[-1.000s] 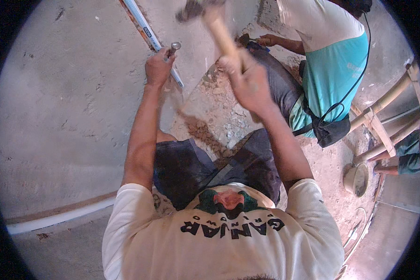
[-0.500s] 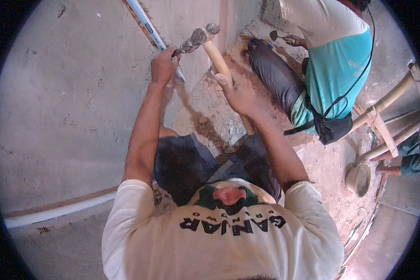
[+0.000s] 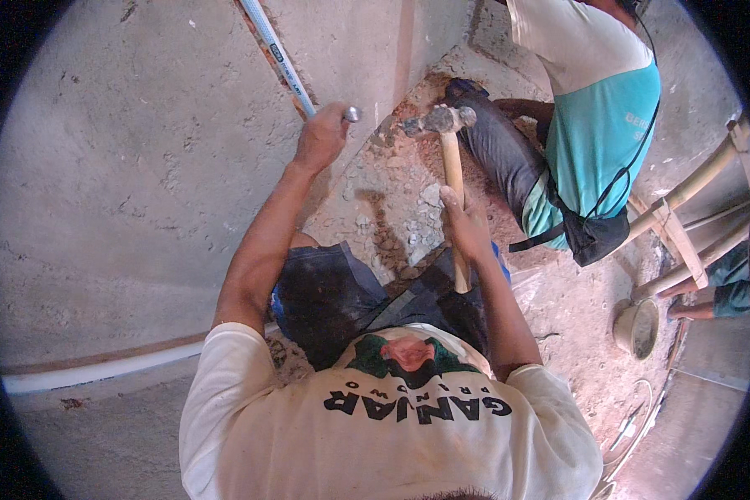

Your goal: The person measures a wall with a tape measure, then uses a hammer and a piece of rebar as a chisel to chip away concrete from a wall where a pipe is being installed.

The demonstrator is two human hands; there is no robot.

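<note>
My left hand [image 3: 321, 140] is closed round a metal chisel [image 3: 352, 114] beside a pale blue-white pipe [image 3: 277, 56] set in a channel chased into the grey concrete wall [image 3: 133, 192]. Only the chisel's round top shows clearly; its tip is hidden by the hand. Lower and to the right, my right hand [image 3: 467, 223] grips a hammer by its wooden handle, with the dusty steel head [image 3: 438, 120] raised above broken rubble [image 3: 396, 183] on the floor between my knees and the wall.
A co-worker [image 3: 600, 142] in a white and teal shirt kneels close on my right. Behind them lie a bamboo ladder [image 3: 675, 229], a bucket [image 3: 633, 329] and another person's legs [image 3: 708, 304]. A white pipe [image 3: 100, 375] runs along the lower left.
My left hand and chisel have shifted down and right along the channel. The hammer, earlier swung up, then at the chisel, is now lower and right, apart from it.
</note>
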